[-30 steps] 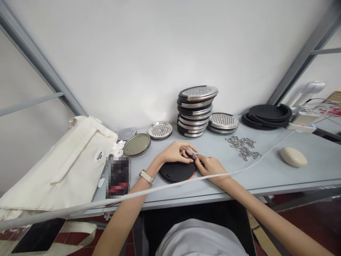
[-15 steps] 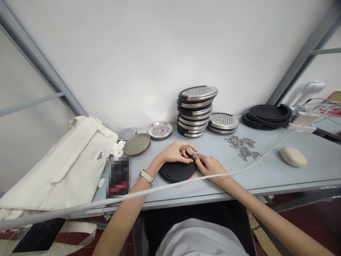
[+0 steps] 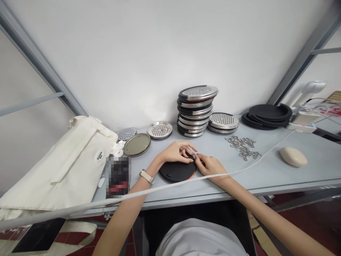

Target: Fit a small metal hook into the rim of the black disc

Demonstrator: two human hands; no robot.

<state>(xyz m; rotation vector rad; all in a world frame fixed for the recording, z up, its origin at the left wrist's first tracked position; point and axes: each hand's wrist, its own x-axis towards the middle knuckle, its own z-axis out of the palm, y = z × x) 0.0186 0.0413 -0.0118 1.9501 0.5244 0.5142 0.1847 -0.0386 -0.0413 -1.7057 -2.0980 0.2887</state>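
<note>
A round black disc (image 3: 177, 172), like the black backing on the stacked graters, lies flat on the table in front of me. Its right edge shows a thin orange-red rim. My left hand (image 3: 178, 152) rests over its far side, thumb and fingers curled on the edge at the upper right. At that same spot the fingertips of my right hand (image 3: 211, 166) are pinched together, close to the left fingertips. Whatever the right fingers hold is too small to make out. To the right lies a loose pile of small metal clips (image 3: 242, 146).
A tall stack of round graters (image 3: 195, 112) stands by the wall beside a shorter grater stack (image 3: 223, 122). Black round holders (image 3: 269, 115), an ivory mouse-shaped object (image 3: 293, 157) and a cream bag (image 3: 71, 167) are around. A white cable (image 3: 170, 185) crosses in front.
</note>
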